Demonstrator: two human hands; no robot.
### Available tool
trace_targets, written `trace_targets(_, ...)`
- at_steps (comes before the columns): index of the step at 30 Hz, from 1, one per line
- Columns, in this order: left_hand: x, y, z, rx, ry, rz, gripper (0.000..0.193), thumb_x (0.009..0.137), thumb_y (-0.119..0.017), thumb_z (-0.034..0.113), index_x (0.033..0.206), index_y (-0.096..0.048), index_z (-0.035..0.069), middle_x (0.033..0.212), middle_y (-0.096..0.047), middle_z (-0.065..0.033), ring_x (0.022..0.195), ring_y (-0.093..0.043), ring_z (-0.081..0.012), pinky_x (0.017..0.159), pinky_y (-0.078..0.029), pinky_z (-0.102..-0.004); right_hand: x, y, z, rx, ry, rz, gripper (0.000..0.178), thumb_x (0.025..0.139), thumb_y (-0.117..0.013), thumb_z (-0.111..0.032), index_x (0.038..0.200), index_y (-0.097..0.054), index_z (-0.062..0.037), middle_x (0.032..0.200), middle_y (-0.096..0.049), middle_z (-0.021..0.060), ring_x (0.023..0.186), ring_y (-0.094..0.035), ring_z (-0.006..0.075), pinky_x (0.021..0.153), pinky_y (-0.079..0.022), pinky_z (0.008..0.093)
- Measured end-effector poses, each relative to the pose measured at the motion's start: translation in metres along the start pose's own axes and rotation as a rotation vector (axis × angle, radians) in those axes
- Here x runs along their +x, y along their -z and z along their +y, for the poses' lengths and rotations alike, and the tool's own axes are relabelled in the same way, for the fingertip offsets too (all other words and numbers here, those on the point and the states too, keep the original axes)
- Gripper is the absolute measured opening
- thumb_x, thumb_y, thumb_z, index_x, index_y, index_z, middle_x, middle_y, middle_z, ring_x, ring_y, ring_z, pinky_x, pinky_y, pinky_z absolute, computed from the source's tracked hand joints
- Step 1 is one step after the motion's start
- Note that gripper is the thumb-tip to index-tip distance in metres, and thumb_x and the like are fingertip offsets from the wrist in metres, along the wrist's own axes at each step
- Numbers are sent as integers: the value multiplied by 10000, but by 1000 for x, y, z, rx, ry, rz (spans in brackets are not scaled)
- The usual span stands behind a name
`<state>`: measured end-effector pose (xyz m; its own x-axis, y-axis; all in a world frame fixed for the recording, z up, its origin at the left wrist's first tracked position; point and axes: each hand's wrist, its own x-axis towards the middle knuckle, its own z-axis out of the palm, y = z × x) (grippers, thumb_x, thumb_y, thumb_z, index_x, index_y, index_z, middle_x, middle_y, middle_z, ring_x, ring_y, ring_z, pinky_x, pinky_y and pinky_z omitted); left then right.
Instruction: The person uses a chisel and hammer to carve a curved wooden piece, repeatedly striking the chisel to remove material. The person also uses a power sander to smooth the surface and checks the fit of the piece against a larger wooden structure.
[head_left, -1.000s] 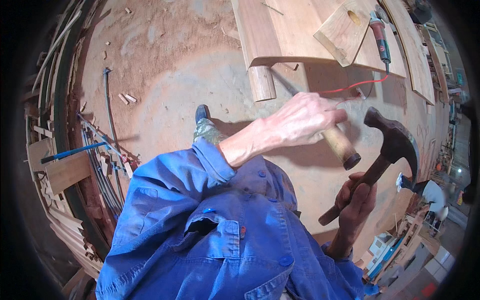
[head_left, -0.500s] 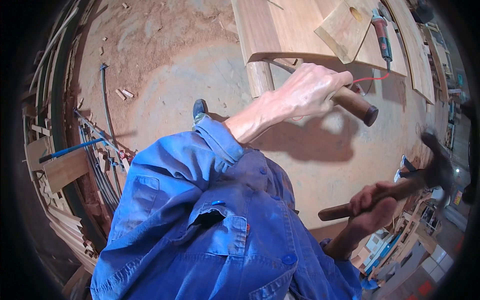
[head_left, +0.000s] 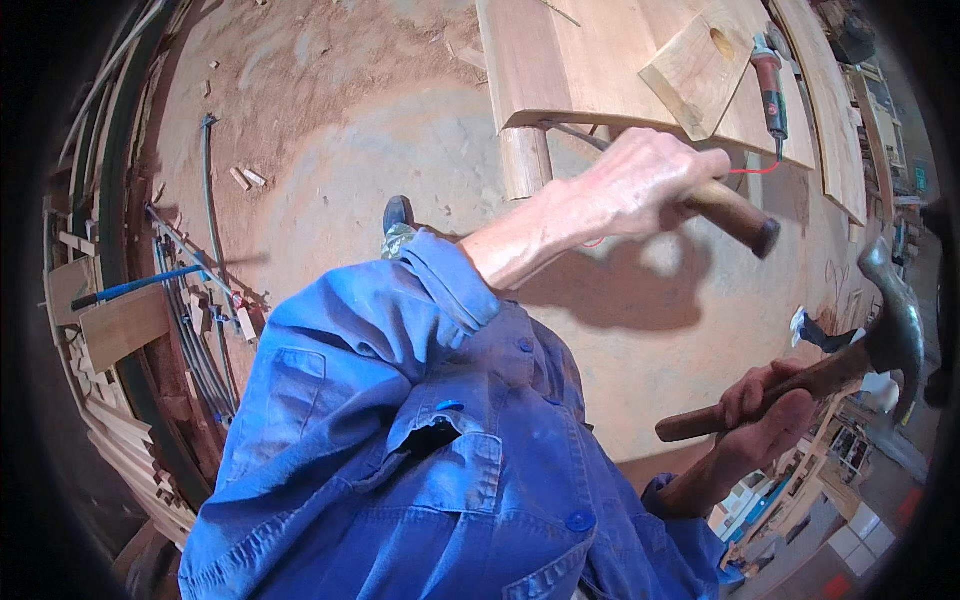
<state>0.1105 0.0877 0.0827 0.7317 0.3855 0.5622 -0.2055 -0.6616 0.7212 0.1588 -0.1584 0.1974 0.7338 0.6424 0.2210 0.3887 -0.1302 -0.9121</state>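
My left hand (head_left: 640, 180) is wrapped round the wooden handle of a chisel (head_left: 738, 218). The handle's dark end sticks out toward the lower right. On the other side of the fist, its metal shank reaches the near corner of a wooden panel (head_left: 540, 60), beside a rounded wooden leg (head_left: 526, 165); the tip is hard to make out. At the lower right, my right hand (head_left: 765, 410) grips the wooden handle of a claw hammer (head_left: 840, 368). The hammer's metal head is raised at the far right, apart from the chisel's end.
On the panel lie a tapered wood piece (head_left: 700, 70) with a hole and a red-and-black power tool (head_left: 768, 95) with a red cord. A long board (head_left: 825, 120) runs along the right. Clamps and bars (head_left: 205, 290) lie at left, with wood scraps (head_left: 248, 178) on the floor.
My left hand and the chisel show slightly farther right, as does the panel. The hammer has shifted a little right and down and is less blurred. Both grips are unchanged.
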Motion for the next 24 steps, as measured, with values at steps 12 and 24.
trace_targets(12, -9, -14, -7, -94, 46, 8, 262, 703, -744, 111, 894, -565, 93, 713, -637, -112, 709, -647, -349, 601, -492, -443, -7, -7, 20, 29, -61, 40, 404, 1040, -400, -408, 1060, -486, -14, 624, -411, 10, 470, -366, 53, 404, -308, 192)
trace_targets(24, 7, -14, -14, 108, 136, -66, 467, 642, -810, 112, 1043, -574, 70, 740, -651, -168, 755, -660, -373, 666, -503, -463, -4, 4, 27, -291, -215, -27, 366, 1043, -419, -381, 1080, -504, -27, 637, -428, 0, 472, -375, 42, 399, -282, 189)
